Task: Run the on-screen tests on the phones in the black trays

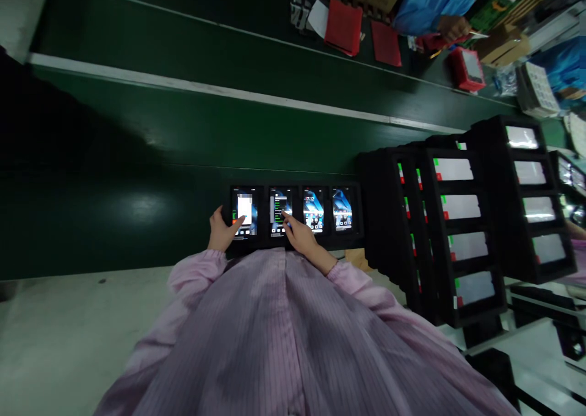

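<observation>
A black tray lies at the near edge of the green bench, with several lit smartphones in a row of slots. My left hand rests at the tray's left end, fingers apart at its side, thumb over the leftmost phone, which shows a white window. On the second phone, dark with green lines, the index finger of my right hand points at the screen; its other fingers are partly curled and hidden. The third phone and the rightmost phone show home screens with icons. Neither hand grasps a phone.
Stacked black trays with pale-screened devices stand close on the right. A white strip runs along the green bench. Across it are red pouches, cardboard boxes and a co-worker's hand with a blue sleeve.
</observation>
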Tool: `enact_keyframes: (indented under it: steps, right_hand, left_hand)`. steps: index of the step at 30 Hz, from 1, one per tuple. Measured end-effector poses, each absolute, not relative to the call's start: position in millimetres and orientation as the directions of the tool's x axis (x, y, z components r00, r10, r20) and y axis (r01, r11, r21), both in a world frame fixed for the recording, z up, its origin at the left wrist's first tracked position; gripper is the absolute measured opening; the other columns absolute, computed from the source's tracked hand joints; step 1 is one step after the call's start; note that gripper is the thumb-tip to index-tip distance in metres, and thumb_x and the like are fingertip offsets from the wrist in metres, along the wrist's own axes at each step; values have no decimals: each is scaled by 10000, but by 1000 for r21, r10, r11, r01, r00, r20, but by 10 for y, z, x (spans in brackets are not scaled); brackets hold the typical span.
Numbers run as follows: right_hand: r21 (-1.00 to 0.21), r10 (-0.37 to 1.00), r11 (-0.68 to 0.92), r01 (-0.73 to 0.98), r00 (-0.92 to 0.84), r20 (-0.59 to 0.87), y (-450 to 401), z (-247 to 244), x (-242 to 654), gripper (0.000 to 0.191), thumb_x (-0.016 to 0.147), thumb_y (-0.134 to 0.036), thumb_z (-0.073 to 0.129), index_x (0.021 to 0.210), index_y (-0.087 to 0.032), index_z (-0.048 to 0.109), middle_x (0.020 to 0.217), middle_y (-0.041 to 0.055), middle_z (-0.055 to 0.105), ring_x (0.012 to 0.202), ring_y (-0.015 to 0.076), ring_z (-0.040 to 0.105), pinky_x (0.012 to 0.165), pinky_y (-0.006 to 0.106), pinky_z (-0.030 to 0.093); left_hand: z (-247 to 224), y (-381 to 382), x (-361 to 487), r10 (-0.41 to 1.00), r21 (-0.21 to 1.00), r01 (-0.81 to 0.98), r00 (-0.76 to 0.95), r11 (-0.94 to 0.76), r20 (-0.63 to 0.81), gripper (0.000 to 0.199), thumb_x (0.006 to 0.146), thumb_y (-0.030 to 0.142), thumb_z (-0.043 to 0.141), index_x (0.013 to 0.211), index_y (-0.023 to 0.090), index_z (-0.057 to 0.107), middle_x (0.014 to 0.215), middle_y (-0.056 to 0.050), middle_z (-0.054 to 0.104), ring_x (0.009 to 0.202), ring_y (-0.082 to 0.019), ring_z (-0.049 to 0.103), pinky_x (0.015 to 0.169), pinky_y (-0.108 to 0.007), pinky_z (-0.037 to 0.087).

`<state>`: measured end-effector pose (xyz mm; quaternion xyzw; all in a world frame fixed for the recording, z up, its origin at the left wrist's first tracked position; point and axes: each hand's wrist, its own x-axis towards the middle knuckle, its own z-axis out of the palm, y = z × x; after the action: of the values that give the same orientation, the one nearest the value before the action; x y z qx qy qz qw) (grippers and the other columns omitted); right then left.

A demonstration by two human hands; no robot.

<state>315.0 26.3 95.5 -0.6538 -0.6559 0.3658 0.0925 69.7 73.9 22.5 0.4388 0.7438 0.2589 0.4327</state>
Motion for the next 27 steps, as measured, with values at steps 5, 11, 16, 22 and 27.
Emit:
enact_keyframes:
  steps: [5,11,16,22,27]
  right_hand:
    - [-622,935,-114,774,-129,-331,252,970,3172,221,1022,-250,462,1187,-247,608,1525,47,547,1173,232,690,940,377,581]
    - [-666,949,-124,735,-108,-296,178,960,3246,205,1022,-272,466,1140,-247,632,1467,52,605,1099,213,715,913,343,571]
    - [-644,967,-202,737,47,-250,-120,1012,3599,336,1034,-309,416,1247,-219,661,1228,80,748,769,191,736,769,310,574]
    - [-581,960,-218,784,66,-272,-525,1056,4015,351,1010,-305,452,1246,-251,706,1064,45,793,892,213,761,824,311,590]
    - [-561,955,-203,803,35,-295,-532,988,4022,341,1000,-299,488,1268,-270,697,1186,40,771,1027,228,751,903,349,598]
  left_hand:
    - [228,817,683,859,757,409,-279,511,-429,574,783,437,648,1298,201,553,1272,-152,564,1333,-335,504,1188,-508,340]
    - [195,798,678,859,761,401,-292,509,-421,541,788,360,615,1302,208,544,1272,-137,579,1320,-302,515,1191,-454,345]
    - [187,751,668,852,764,382,-290,520,-436,520,815,413,595,1301,232,553,1269,-124,584,1312,-305,528,1183,-459,357]
    - [197,710,660,855,776,365,-287,515,-432,556,829,449,577,1336,225,532,1299,-137,557,1364,-308,479,1197,-455,337]
    - [206,721,668,865,779,381,-280,498,-416,580,820,449,577,1342,203,522,1300,-148,551,1380,-320,458,1212,-479,309]
